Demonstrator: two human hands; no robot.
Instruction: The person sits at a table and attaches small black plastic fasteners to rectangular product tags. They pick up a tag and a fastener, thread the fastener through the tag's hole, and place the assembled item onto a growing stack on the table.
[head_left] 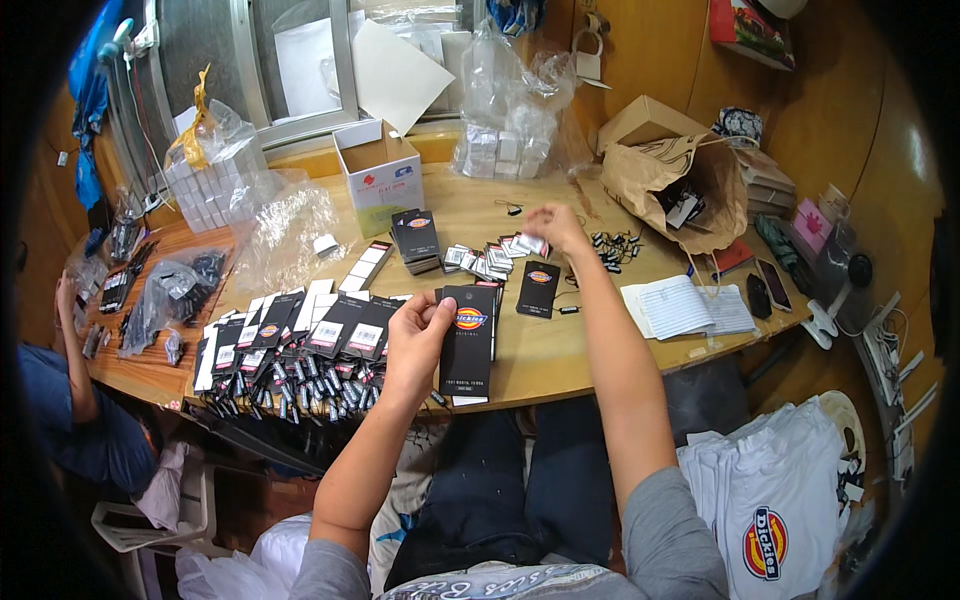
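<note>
My left hand [418, 330] grips a black hang tag [467, 360] with a colored logo, thumb on its front; other tags seem to lie behind it. Beyond it, my right hand [560, 228] pinches a small white label [532, 243] above a row of similar white-and-red labels [483, 262]. Below my right hand a single black tag [538, 289] lies flat. A stack of black tags [415, 242] stands to the left of the labels. Left of my left hand spreads a large heap of stringed tags [310, 345], some with white barcode stickers.
Black string fasteners [615, 248] lie right of my right arm. A paper bag [680, 185], open notebook [690, 308] and phone [773, 284] stand or lie at the right. A white box [380, 175] and plastic bags [510, 130] line the back. Another person's arm [75, 345] is at far left.
</note>
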